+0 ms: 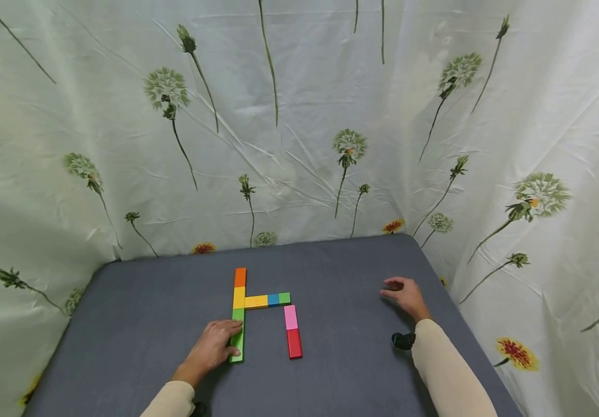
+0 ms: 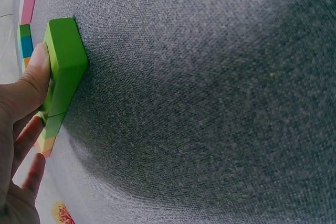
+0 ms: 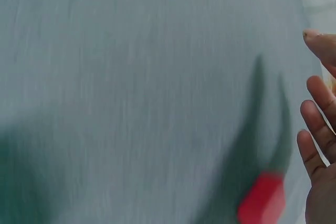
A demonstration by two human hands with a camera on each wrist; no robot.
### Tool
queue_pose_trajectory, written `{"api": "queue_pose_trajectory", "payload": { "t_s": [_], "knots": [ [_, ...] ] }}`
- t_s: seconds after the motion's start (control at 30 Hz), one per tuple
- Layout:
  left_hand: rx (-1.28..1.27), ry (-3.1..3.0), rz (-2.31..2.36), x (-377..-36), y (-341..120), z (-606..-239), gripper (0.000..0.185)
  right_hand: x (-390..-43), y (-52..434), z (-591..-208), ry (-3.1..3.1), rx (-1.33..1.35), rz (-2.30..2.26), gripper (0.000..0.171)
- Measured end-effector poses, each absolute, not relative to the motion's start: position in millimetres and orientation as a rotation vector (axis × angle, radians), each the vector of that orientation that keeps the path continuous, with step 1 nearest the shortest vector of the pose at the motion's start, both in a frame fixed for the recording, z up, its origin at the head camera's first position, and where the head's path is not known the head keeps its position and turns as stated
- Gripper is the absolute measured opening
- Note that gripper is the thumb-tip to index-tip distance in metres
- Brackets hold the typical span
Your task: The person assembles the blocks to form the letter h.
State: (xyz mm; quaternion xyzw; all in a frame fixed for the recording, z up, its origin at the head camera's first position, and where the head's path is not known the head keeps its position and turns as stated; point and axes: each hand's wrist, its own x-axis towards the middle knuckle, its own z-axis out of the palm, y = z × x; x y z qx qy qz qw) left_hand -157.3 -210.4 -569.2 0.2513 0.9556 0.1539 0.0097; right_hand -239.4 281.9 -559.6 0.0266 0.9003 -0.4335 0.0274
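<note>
— Standing here, what takes up most of the view?

— The flowered curtain (image 1: pixel 299 116) hung close round the back and sides, then the grey counter (image 1: pixel 357 370). Its right edge runs just beyond the right hand (image 1: pixel 406 296), so there's little room that way; the near half lies open.

— And the blocks?

— A line of blocks (image 1: pixel 239 301) runs away from the person, orange at the far end, then yellow, then green. A short row (image 1: pixel 268 300) of yellow, blue and green branches off to the right. A pink and red pair (image 1: pixel 292 331) lies apart, parallel to the line.

— The hands?

— The left hand (image 1: pixel 211 347) touches the long green block (image 2: pixel 64 64), thumb against its side, seemingly steadying it in line. The right hand's fingers (image 3: pixel 315 129) rest relaxed, holding nothing, well clear of the blocks.
</note>
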Motion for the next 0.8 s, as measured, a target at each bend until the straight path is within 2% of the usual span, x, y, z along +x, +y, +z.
{"api": "queue_pose_trajectory", "payload": {
  "t_s": [0.3, 0.6, 0.8],
  "knots": [
    [0.796, 3.001, 0.472, -157, -210, -569, 0.054, -208, 330, -557, 2.817, 0.108, -1.201, 0.035],
    [0.804, 3.012, 0.459, -159, -209, -566, 0.054, -202, 350, -559, 2.775, -0.002, -1.181, 0.037],
    [0.817, 3.006, 0.473, -158, -209, -566, 0.054, -197, 357, -558, 2.738, 0.03, -1.17, 0.04]
  ]
}}
